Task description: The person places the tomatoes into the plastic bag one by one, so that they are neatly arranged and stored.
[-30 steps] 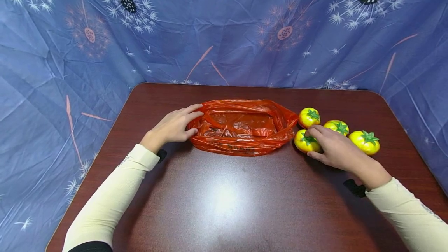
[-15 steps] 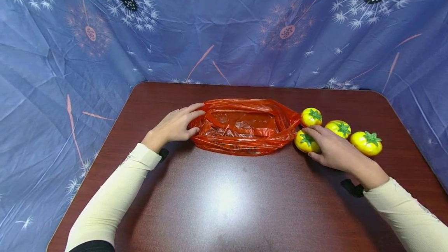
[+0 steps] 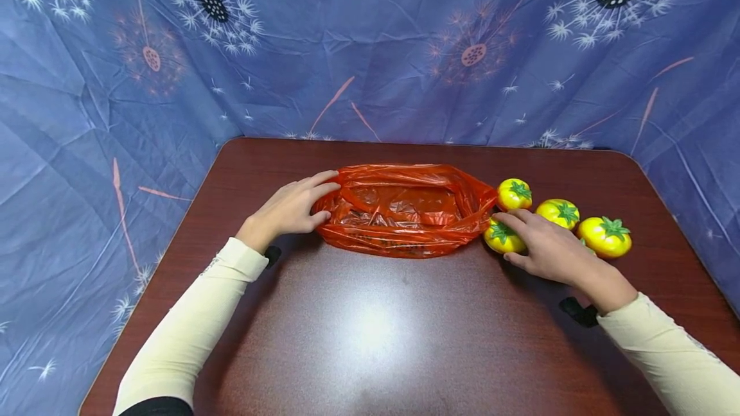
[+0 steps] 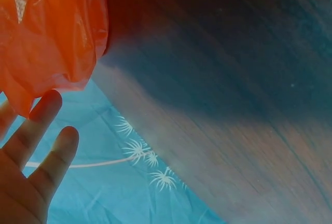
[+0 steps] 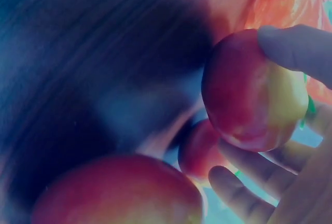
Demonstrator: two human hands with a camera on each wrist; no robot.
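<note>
An orange plastic bag (image 3: 405, 210) lies open on the dark wooden table (image 3: 376, 326). My left hand (image 3: 306, 201) rests on the bag's left end with fairly straight fingers (image 4: 46, 130) against the plastic (image 4: 52, 32). Right of the bag lie several yellow toy tomatoes with green tops. My right hand (image 3: 537, 242) grips the nearest tomato (image 3: 500, 237), which touches the bag's right end. In the right wrist view this tomato (image 5: 254, 89) sits between my thumb and curled fingers (image 5: 244, 169).
Three more tomatoes lie by my right hand: one behind it (image 3: 514, 193), one at its knuckles (image 3: 557, 212), one to the right (image 3: 604, 236). A blue patterned cloth (image 3: 370, 50) hangs behind and around the table. The table's right edge is near the tomatoes.
My right hand has closed round the nearest tomato and slid it slightly left against the bag. The left hand has stayed on the bag's end.
</note>
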